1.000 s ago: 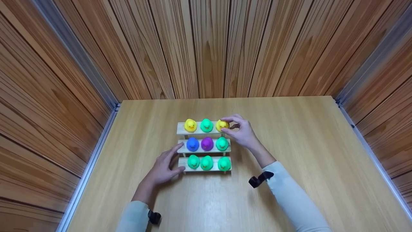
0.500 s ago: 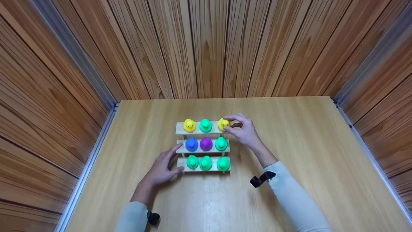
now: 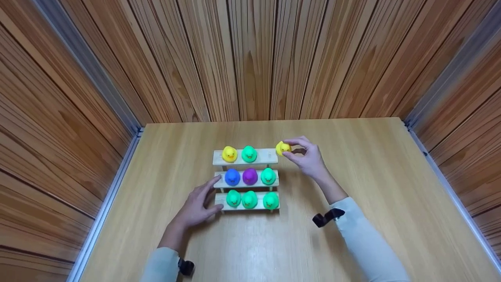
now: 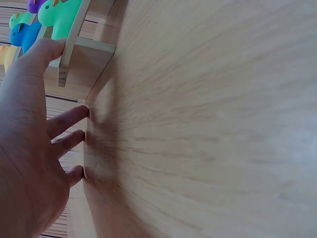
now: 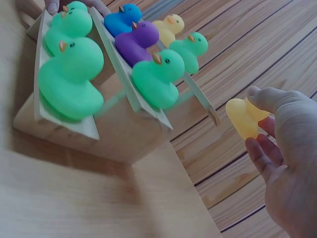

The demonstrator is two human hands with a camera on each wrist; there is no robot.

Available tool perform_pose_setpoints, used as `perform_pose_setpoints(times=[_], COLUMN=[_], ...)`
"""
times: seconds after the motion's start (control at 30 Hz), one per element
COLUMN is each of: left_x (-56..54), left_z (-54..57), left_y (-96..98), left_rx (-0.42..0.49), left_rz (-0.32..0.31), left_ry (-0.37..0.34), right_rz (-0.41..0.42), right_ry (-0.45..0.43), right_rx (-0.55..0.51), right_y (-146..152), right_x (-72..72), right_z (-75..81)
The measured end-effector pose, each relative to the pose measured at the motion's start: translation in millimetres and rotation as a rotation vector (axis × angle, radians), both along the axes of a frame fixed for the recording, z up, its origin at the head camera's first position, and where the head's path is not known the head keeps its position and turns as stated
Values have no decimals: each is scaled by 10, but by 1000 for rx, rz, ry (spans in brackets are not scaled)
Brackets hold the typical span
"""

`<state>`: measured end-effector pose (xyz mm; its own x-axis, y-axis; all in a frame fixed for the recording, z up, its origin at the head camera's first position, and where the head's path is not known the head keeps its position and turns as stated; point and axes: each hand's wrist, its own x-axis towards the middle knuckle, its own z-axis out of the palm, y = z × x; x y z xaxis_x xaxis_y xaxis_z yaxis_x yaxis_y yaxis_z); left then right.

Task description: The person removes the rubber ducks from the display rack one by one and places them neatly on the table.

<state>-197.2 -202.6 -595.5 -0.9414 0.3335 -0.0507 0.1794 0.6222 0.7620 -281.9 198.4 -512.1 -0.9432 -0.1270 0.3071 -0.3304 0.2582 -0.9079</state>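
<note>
A three-step wooden rack carries rubber ducks. My right hand pinches a yellow rubber duck just off the right end of the top shelf; in the right wrist view, the held duck is clear of the wood. Another yellow duck and a green duck sit on that shelf. The middle shelf bears a blue duck, a purple duck and a green one. Three green ducks line the bottom shelf. At the rack's left side, my left hand has its thumb against the bottom shelf's end, fingers spread.
The rack stands on a light wooden table. Wood-plank walls rise behind and at both sides, with metal rails along the side edges. Each wrist wears a black camera.
The right hand has drawn the yellow duck from the right end of the top shelf off to the right. The left hand stays at the rack's left side.
</note>
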Motion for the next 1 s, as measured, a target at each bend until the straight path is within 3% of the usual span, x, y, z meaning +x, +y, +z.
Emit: perform_pose_setpoints(times=[0.27,0.53,1.0], left_x=[-28,18,15], left_z=[9,-24,-25], left_y=[-6,9,19], left_rx=[-2,-13,-4], left_rz=[10,14,27], left_ry=[17,-1,-1], right_rz=[-20,-41,-94], right_ry=[14,-16,-106], right_rx=[-15,3,23], right_y=[198,356,498], right_x=[-26,6,-42], right_z=[5,-42,-351])
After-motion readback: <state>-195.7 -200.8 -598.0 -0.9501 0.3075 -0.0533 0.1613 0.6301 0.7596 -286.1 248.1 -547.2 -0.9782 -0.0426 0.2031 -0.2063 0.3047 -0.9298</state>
